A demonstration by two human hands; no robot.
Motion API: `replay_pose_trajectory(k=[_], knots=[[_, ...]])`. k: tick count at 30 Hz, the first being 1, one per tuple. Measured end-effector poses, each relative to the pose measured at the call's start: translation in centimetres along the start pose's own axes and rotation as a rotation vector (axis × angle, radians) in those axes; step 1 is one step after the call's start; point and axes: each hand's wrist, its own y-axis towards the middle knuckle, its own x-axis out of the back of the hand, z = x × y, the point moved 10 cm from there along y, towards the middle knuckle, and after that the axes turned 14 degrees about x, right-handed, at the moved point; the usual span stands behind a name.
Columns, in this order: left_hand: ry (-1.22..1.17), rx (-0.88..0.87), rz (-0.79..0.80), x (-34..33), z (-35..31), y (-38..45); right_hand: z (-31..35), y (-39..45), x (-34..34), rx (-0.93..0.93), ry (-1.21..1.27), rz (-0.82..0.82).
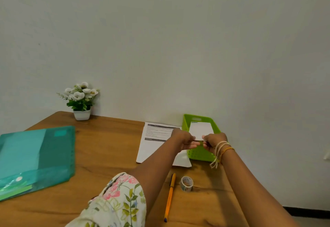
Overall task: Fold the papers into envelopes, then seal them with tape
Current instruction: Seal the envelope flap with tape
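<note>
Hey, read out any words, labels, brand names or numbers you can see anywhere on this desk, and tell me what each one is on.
No text here can be read.
Printed sheet: dark header bars and lines of text, too small and blurred to read.
Tape roll: a faint pattern, no legible letters.
Green folder: a lighter patch like a label, no text visible.
Folded white paper held by both hands over the green basket: a small dark mark at its top edge, unreadable.

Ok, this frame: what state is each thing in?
Folded paper: held over the green basket by both hands.
Left hand: pinching its near edge.
Right hand: pinching the same edge.
Printed sheet: flat, unfolded.
Tape roll: on its side, untouched.
Pen: lying on table.
Teal folder: closed, flat.
</note>
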Motion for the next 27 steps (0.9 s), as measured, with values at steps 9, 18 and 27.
replay_pose_trajectory(k=[9,18,27], knots=[[0.379,-0.251,-0.175,0.6,-2.6,3.4,-0.8,6.2,0.8,-0.015,-0.312,0.053],[0.516,-0.506,-0.370,2.1,-2.6,1.5,0.5,5.2,0.3,0.147,-0.817,0.113],[0.719,-0.482,-0.594,10.9,3.4,-1.8,3.7,-4.7,-4.1,0.416,-1.179,-0.037]])
